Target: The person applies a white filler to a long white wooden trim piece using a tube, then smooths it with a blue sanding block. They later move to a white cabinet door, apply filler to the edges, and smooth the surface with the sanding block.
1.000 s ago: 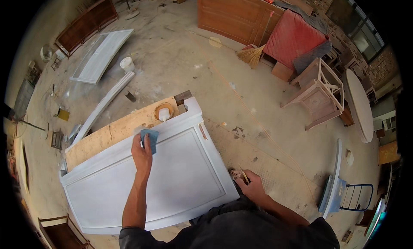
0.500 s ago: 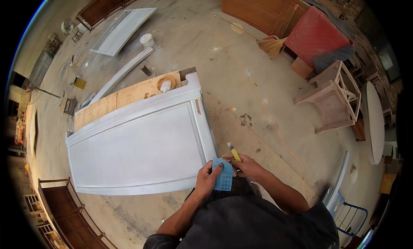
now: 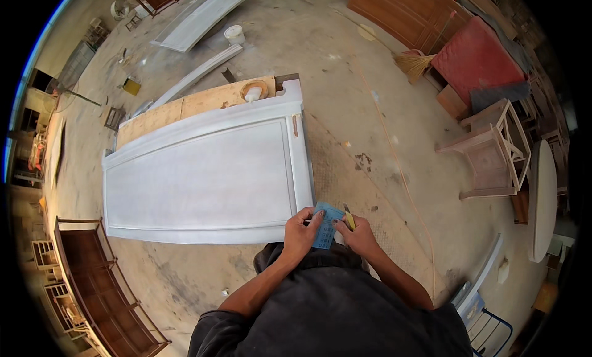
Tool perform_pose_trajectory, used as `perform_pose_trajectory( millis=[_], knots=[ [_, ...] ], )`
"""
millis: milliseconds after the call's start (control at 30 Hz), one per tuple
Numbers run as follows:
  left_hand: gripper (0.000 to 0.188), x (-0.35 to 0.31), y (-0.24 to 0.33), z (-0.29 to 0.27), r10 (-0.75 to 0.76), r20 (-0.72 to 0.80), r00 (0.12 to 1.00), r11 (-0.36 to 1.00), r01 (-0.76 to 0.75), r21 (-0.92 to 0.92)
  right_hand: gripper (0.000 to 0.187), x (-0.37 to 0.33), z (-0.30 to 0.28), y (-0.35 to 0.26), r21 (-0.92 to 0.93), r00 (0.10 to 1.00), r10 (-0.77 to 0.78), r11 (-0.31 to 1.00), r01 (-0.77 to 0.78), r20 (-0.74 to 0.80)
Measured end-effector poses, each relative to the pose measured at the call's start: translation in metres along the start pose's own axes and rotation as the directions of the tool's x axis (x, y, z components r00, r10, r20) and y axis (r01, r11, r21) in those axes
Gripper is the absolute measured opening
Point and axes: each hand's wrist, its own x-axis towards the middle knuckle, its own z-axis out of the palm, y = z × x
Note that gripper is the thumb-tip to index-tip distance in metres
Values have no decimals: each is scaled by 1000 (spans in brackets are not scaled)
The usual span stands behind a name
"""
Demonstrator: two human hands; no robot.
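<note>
In front of my body, both hands hold a small blue sheet of sandpaper (image 3: 325, 235) with printing on its back. My left hand (image 3: 299, 235) pinches its left side, thumb on top. My right hand (image 3: 359, 237) grips the right edge with the thumb and also has a yellow utility knife (image 3: 350, 221) tucked in its fingers, tip pointing away from me. Just beyond my hands lies a large white-painted headboard panel (image 3: 203, 178), raised above the floor. A bare brown patch (image 3: 295, 126) shows on its right post.
Behind the panel, a wooden board (image 3: 197, 107) carries a round tub with a white bottle (image 3: 253, 94). A broom (image 3: 412, 66), a red-covered piece (image 3: 475, 55) and an unpainted stool frame (image 3: 493, 153) stand right. An orange cord (image 3: 394, 153) crosses the floor. A brown bench (image 3: 102, 283) sits left.
The right hand has closed in on the sheet's right edge, and the knife has swung from leaning left to lying closer along the fingers. The view has shifted, so the surroundings sit differently.
</note>
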Motion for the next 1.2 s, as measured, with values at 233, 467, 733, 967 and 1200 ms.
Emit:
perform_pose_trajectory(
  millis=[233,467,733,967,1200],
  knots=[
    [41,24,-8,-40,-88,389,917,966,174,-190,18,-5,33,-9,-244,915,-340,927,286,-219],
    [43,69,-26,-95,-264,866,425,551,803,-227,21,-22,99,-37,-160,946,-191,975,152,-263],
    [59,96,7,-139,56,902,427,961,-268,67,23,5,154,-64,354,909,269,923,-149,-318],
    [79,145,-50,-127,578,796,180,313,-950,-13,19,41,157,-81,-117,806,-126,991,71,-579],
    [71,243,-46,-133,482,718,501,553,-810,194,14,66,150,-18,-293,489,-132,918,-268,-862]
  ],
)
